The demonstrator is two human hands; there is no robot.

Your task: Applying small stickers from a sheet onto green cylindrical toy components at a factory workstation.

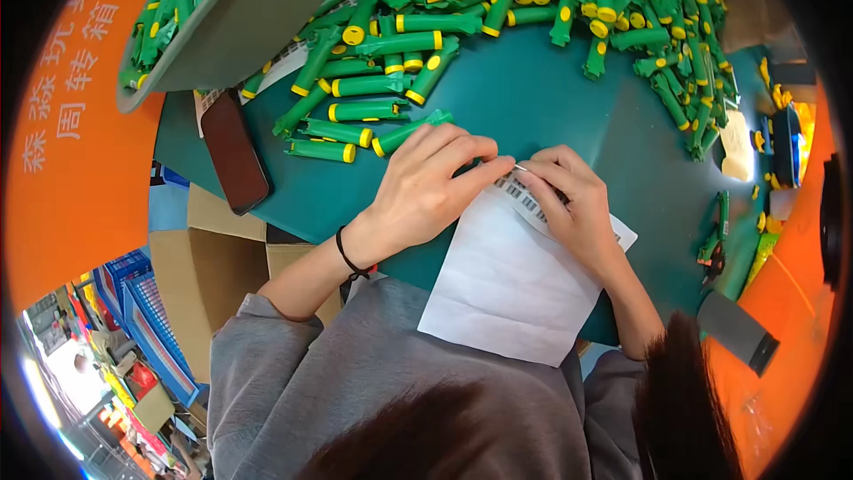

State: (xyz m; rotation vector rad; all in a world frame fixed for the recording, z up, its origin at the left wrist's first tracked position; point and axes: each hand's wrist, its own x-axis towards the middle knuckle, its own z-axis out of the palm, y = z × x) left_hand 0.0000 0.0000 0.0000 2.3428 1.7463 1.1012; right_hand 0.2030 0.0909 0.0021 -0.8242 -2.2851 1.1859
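Overhead, grey basin (258, 13) of green tubes (173, 0).

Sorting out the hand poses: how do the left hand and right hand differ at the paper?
The left hand wears a black wrist band and lies mostly on the green table; the right hand has a bare wrist and lies on the white sheet. Both pinch at the sheet's barcoded top edge, fingertips meeting.

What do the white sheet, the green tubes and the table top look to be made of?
Sheet: thin paper, matte, probably a label backing; it lies flat and bends over the table edge. Tubes: likely moulded plastic, smooth and slightly glossy, with yellow caps. Table top: smooth dark green surface, faint sheen; laminate or mat, cannot tell.
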